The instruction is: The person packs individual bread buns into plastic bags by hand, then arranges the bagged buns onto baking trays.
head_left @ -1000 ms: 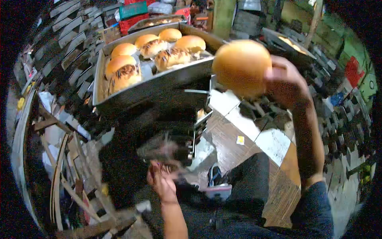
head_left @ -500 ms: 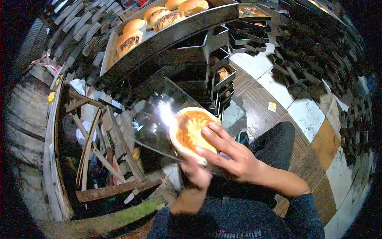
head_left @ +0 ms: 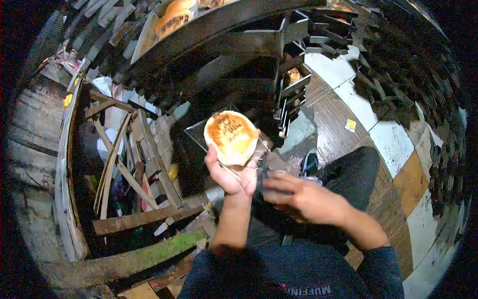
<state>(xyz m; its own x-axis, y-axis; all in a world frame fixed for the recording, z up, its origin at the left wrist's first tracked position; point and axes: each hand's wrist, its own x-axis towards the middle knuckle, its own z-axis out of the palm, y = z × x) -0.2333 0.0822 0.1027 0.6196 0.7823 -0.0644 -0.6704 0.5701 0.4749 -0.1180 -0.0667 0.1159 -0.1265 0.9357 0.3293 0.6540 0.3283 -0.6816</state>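
A round browned bun (head_left: 231,139) rests in my left hand (head_left: 230,175), which is closed around its near end with the thumb along the left edge. Behind and beside the bun shows a clear plastic bag (head_left: 195,133), its flap spreading out to the left. Just right of my left wrist is my right hand (head_left: 311,198), its fingers curled and smeared by motion, apart from the bun. Some see-through plastic shows between the two hands; whether the right fingers hold any of it I cannot tell.
A metal tray (head_left: 214,35) with several browned buns (head_left: 174,22) stands ahead. Stacked dark trays (head_left: 294,89) rise beside it. On the left lies a wooden frame (head_left: 149,157) with scraps inside. A small yellow-and-white packet (head_left: 350,125) lies on the tiled floor to the right.
My right hand has come off the bun and moved down to the right. My left hand now supports the bun from below, and the bun sits slightly higher. The view has tilted down.
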